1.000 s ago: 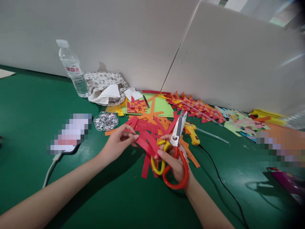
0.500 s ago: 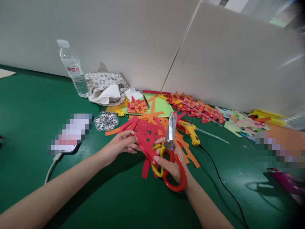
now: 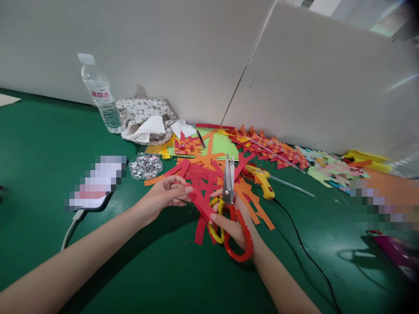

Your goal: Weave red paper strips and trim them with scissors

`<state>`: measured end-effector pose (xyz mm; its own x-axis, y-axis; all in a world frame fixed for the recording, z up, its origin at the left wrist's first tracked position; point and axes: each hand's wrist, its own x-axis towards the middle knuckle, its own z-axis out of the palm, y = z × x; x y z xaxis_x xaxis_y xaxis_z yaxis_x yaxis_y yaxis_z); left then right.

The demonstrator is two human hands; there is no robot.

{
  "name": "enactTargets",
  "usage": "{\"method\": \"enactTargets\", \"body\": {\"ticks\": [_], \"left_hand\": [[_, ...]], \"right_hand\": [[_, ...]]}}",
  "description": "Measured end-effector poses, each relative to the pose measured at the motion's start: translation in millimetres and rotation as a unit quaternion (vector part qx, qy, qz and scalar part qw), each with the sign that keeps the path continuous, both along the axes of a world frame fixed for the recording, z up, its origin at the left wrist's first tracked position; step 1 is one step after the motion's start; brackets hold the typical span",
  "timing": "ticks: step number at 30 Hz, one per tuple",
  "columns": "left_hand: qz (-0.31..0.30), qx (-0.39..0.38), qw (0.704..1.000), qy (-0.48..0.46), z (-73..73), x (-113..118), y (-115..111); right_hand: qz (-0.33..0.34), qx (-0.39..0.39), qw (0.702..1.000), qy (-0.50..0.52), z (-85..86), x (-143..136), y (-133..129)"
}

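A red paper strip (image 3: 201, 204) stretches between my two hands above the pile of strips. My left hand (image 3: 162, 196) is closed, pinching its upper left end between thumb and fingers. The lower right end lies under the thumb of my right hand (image 3: 234, 227). That hand also holds scissors (image 3: 228, 185) with one yellow and one red handle; their blades point up, slightly parted and away from the strip. Beneath my hands lie red and orange paper strips (image 3: 258, 212), crossing one another on the green table (image 3: 157, 279).
A yellow glue gun (image 3: 266, 185) with a black cord lies right of the pile. Woven paper fish (image 3: 268, 146) line the wall. On the left are a case of googly eyes (image 3: 146, 167), a phone (image 3: 98, 181) on a cable, a water bottle (image 3: 102, 96) and a tissue pouch (image 3: 147, 111).
The scissors have tipped and shifted slightly left with my right hand. My left thumb has moved a little on the strip's end. Both hands keep hold of the strip.
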<state>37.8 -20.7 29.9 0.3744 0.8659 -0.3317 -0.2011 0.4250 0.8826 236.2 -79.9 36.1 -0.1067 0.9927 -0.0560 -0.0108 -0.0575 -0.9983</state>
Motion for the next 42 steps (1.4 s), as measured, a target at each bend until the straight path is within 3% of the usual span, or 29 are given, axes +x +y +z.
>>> {"method": "enactTargets", "body": {"ticks": [6,11,15,26,42], "left_hand": [[0.015,0.045,0.999,0.008,-6.6,-1,1],[0.005,0.081,0.997,-0.001,-4.4,0,-1],[0.005,0.094,0.996,-0.002,-3.0,0,-3],[0.032,0.049,0.998,-0.009,3.3,1,-2],[0.049,0.038,0.998,-0.011,1.7,0,-1]], "right_hand": [[-0.003,0.030,0.999,-0.011,0.9,2,1],[-0.033,0.046,0.998,-0.024,0.9,8,6],[-0.017,0.056,0.998,-0.036,1.2,10,8],[0.017,0.045,0.994,-0.099,6.5,12,7],[-0.043,0.055,0.993,-0.096,0.3,3,5]]}}
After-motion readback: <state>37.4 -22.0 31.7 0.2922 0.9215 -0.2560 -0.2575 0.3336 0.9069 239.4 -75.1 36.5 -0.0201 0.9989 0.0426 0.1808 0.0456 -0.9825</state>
